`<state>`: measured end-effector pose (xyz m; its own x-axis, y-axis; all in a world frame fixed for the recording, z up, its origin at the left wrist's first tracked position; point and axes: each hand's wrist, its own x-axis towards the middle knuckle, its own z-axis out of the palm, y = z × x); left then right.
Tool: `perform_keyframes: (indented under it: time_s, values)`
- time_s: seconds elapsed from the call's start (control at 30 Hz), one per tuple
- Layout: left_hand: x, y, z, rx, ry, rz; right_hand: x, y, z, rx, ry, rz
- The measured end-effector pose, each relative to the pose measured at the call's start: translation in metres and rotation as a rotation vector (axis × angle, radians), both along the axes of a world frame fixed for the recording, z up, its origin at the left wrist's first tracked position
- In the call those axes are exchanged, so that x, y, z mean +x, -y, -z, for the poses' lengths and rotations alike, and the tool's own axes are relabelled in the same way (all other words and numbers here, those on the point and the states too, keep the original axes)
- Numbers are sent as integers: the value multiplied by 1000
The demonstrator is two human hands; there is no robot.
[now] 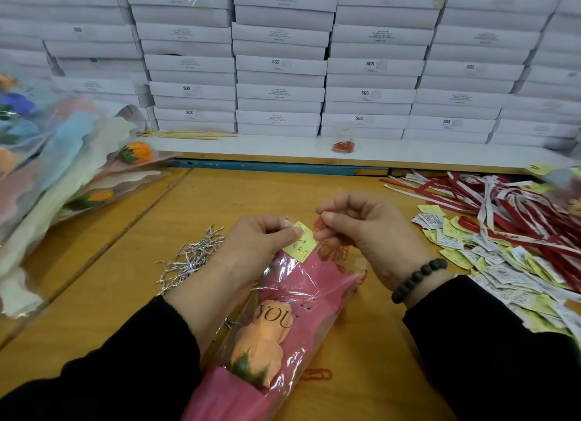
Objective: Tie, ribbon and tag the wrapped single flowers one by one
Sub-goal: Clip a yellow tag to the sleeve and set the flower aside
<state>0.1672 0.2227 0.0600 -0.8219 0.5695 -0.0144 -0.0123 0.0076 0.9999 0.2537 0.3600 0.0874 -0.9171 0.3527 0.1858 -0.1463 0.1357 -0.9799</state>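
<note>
We see one wrapped flower (pixel 283 335) in pink paper and clear film lying on the wooden table (pixel 132 310) between the two forearms, its orange bloom toward us; the left hand (pixel 251 247) pinches one yellow tag (pixel 300 241) with handwriting against the far end of the wrap, thumb and forefinger closed on it; the right hand (pixel 361 232) has its fingers curled and pinches one orange paper clip (pixel 319 224) just beside the tag; a small heap of more clips (pixel 334 251) lies under that hand, too tangled to count, and one loose clip (pixel 316 374) lies by the wrap near us; one pile of silver twist ties (pixel 191 257) sits left of the hands; red and white ribbons (pixel 490 213) and a spread of tags (pixel 490 257) lie to the right; a stack of wrapped flowers (pixel 69 175) lies at the left; white boxes (pixel 279 65) fill the back.
</note>
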Motion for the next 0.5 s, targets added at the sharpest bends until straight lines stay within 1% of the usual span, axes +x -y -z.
perform_keyframes:
  time_s: [0.13,0.2,0.4,0.5]
  values:
    - [2,-1,-1,8,-6,5,-1,3,0,-97,1,-24]
    - [2,-2,-1,7,-14,-2,0,3,-1,-111,4,-28]
    - [4,-1,-3,-7,-22,1,0,2,2,108,29,20]
    - [4,0,-4,-8,-22,3,-1,2,3,140,24,31]
